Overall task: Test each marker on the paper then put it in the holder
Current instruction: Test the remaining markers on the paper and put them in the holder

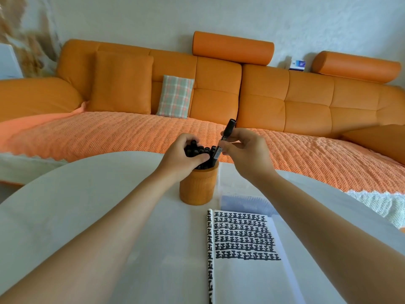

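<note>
An orange cylindrical holder (198,186) stands on the white table, filled with several black markers (202,151). My left hand (183,155) curls around the bunch of markers at the holder's top. My right hand (246,151) pinches one black marker (225,134), tilted with its cap up and its lower end among the others at the holder's right rim. In front of the holder lies a sheet of paper (247,273) covered in rows of black marker strokes.
The round white table (76,205) reaches from the left to the front. A clear plastic sleeve (243,201) lies behind the paper. An orange sofa (219,102) with cushions and a textured cover runs along the far side.
</note>
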Demonstrator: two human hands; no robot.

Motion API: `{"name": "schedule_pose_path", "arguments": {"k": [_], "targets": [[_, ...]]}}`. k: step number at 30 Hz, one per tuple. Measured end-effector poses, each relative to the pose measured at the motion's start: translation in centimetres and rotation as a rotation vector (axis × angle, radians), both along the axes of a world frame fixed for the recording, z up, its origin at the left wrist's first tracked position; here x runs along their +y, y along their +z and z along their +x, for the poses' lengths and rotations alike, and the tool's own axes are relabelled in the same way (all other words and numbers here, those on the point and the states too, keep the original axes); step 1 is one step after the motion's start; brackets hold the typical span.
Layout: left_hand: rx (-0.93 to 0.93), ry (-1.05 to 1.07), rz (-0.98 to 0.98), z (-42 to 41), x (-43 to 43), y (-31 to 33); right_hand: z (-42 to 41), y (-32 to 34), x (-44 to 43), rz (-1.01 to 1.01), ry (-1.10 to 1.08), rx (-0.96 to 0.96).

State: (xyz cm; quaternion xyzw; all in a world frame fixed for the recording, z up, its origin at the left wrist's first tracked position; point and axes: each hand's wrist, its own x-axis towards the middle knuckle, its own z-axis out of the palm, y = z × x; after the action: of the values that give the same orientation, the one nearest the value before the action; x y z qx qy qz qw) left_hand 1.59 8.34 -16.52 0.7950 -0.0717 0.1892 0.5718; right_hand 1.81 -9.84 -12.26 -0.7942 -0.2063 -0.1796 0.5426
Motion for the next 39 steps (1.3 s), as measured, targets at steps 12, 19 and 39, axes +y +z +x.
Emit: {"name": "schedule_pose_path", "arguments": {"k": [12,19,39], "targets": [[0.150,-0.113,0.154,-0.9,1.9,0.6,0.0,-1.6,0.9,-0.020,0.059,-0.050],[0.201,-0.139,0.236,-0.6,1.8,0.5,0.1,-2.1,1.1,-0.265,0.021,0.080],[0.183,-0.218,0.195,0.3,1.4,1.2,0.8,-3.3,0.9,-0.348,0.058,-0.017]]}}
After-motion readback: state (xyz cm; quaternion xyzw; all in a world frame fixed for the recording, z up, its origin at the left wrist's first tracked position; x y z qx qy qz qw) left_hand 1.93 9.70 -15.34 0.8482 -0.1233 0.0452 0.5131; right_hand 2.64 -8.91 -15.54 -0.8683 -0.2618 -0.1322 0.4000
